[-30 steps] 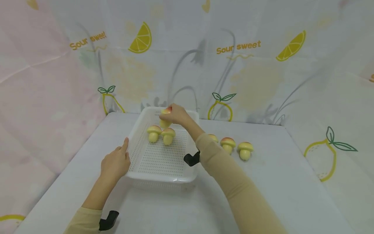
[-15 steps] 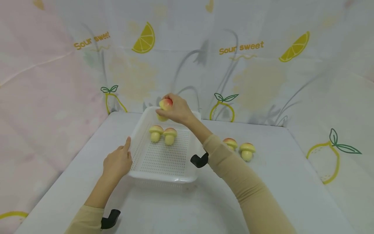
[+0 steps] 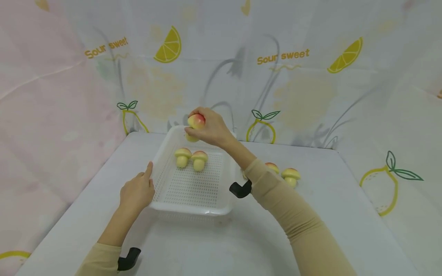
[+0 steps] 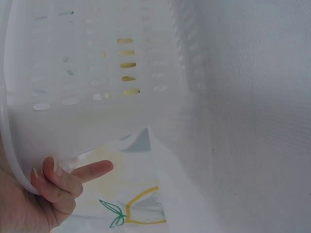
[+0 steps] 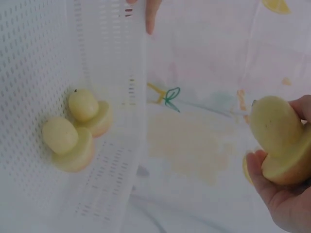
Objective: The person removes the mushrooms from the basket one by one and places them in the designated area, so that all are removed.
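A white perforated basket (image 3: pixel 193 210) stands on the table with two yellow mushroom-shaped pieces, left (image 3: pixel 182 157) and right (image 3: pixel 199 160), side by side in it. My right hand (image 3: pixel 212 128) holds a third mushroom piece (image 3: pixel 197 121), red on its cap, above the basket's far end; the right wrist view shows this piece (image 5: pixel 276 124) between thumb and fingers. My left hand (image 3: pixel 137 191) is at the basket's left rim, index finger extended along it. In the left wrist view the left hand's fingers (image 4: pixel 63 184) curl round the rim.
More mushroom pieces lie on the table right of the basket, two of them (image 3: pixel 272 167) (image 3: pixel 291 176) plainly seen, another mostly hidden by the right sleeve. A printed cloth (image 3: pixel 214 76) hangs behind the table (image 3: pixel 328 214).
My right hand has risen slightly with its mushroom piece, which shows more of its red cap, and the right forearm has shifted right. The left hand keeps its place at the rim.
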`<state>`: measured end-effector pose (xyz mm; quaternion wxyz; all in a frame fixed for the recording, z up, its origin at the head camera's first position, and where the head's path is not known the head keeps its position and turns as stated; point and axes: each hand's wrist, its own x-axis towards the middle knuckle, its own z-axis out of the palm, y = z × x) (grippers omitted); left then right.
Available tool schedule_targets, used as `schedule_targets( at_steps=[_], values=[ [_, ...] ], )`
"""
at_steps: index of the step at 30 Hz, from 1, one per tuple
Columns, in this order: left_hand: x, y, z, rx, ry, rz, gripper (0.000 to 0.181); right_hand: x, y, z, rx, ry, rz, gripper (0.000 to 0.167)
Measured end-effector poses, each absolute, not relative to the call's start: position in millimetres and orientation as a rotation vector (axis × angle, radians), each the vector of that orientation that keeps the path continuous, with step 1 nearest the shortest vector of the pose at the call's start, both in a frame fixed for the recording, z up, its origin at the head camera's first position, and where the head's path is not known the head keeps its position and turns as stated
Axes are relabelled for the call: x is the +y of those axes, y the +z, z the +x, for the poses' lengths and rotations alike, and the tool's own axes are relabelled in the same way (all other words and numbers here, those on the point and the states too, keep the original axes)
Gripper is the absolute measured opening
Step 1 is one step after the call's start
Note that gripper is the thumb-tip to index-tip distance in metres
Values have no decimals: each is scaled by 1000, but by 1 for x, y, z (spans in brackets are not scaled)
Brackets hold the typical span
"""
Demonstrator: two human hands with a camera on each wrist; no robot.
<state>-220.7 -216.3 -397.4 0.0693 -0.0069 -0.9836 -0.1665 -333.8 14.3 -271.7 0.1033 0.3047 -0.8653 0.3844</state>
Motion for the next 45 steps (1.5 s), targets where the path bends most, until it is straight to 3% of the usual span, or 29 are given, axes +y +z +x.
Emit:
schedule_targets(
  at_steps=[45],
  values=[
    [-216,-396,-223,-2987,-479,-19,54,116,-276,-329,-2219,1160,1040,38]
  ],
)
